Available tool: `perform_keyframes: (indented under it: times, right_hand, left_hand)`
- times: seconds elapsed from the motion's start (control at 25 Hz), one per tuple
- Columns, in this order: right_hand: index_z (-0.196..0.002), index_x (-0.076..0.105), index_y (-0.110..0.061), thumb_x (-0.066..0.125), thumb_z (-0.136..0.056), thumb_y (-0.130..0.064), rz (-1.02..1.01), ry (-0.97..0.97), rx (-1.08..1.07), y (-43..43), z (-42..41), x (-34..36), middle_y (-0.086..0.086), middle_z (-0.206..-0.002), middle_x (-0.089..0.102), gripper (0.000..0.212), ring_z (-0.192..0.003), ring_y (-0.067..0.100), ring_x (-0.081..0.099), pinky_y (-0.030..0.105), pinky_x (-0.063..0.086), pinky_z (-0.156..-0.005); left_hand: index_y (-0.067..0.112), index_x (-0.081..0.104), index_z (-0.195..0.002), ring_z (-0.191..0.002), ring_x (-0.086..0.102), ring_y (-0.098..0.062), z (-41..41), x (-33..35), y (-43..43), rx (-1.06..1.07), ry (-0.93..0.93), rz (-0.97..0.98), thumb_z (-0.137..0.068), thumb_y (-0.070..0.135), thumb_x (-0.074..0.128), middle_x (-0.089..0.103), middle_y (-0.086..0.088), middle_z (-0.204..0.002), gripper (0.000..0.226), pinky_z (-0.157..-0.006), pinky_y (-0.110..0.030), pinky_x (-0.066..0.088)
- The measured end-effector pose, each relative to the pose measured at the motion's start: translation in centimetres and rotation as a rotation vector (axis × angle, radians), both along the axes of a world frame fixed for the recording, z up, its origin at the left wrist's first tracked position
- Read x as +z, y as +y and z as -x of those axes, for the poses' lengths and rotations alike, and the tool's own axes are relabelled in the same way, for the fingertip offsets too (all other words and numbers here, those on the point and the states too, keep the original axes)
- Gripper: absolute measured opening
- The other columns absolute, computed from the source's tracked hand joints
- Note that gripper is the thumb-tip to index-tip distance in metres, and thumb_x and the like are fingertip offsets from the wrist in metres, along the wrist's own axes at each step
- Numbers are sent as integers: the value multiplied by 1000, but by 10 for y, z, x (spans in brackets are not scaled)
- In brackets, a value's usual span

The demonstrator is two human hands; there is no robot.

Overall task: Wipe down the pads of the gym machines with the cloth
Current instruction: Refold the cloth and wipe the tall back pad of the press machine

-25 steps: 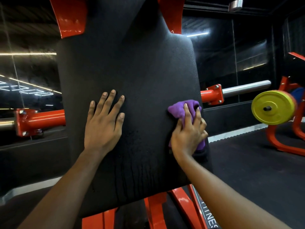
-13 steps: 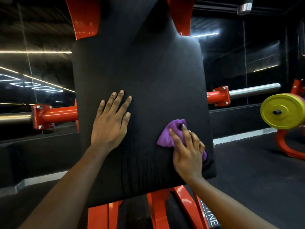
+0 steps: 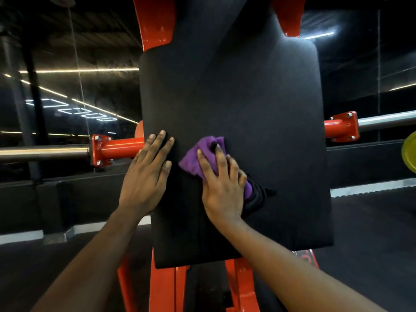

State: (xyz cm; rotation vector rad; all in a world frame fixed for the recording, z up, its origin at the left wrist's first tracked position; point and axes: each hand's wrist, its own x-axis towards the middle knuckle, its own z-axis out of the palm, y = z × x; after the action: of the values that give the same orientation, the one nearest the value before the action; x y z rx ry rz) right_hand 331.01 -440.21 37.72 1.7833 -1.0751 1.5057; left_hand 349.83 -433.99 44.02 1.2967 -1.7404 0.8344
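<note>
Purple cloth (image 3: 203,157) is pressed flat against the black pad (image 3: 236,104) under the right hand (image 3: 224,188), fingers closed over its bunched folds, low and left of the pad's centre. The left hand (image 3: 147,176) is laid open on the pad's left edge, just beside the cloth. Most unwiped surface is judged to lie above and right, along the pad's upright long axis.

Matt black pad (image 3: 236,97), soft purple cloth (image 3: 195,158)
</note>
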Motion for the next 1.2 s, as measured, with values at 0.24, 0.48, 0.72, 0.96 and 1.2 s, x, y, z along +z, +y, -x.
perform_keyframes:
  times: [0.24, 0.48, 0.72, 0.96, 1.2]
  right_hand:
    - [-152, 42, -37, 58, -90, -25, 5, 24, -112, -17, 70, -46, 5, -161, 35, 65, -126, 37, 47, 50, 37, -93]
    - [-151, 38, -39, 56, -94, -25, -146, -421, -108, -25, 84, 58, 6, -160, 32, 61, -134, 38, 37, 64, 33, -102]
    - [-157, 29, -34, 57, -95, -30, -8, 12, -78, -6, 12, 35, 7, -163, 26, 69, -132, 37, 39, 57, 41, -96]
    - [-156, 33, -35, 61, -89, -26, 64, 329, -11, 2, 19, -38, 7, -162, 30, 73, -126, 39, 44, 55, 42, -91]
    - [-154, 36, -31, 54, -98, -29, -1, 171, 58, 15, -39, 106, 8, -162, 27, 59, -137, 40, 35, 64, 35, -104]
  left_hand:
    - [34, 22, -159, -154, -2, -4, 9, -6, 1, -47, 90, -10, -108, 32, 33, 6, 18, -167, 52, -122, -53, 23]
    - [34, 26, -157, -152, -2, 1, 10, -6, 4, -165, 162, -35, -108, 23, 38, 8, 23, -166, 52, -108, -17, 17]
    - [34, 15, -160, -150, 6, 6, -2, -40, 19, -212, 318, -106, -108, 32, 36, 5, 25, -165, 56, -113, -18, 16]
    - [21, 25, -157, -149, 19, 1, 5, -132, 37, -209, 616, -172, -100, 41, 37, 23, 11, -162, 61, -124, -38, 22]
    - [16, 32, -155, -146, 29, -5, 14, -146, 47, -193, 727, -205, -103, 39, 40, 33, 7, -157, 57, -120, -23, 22]
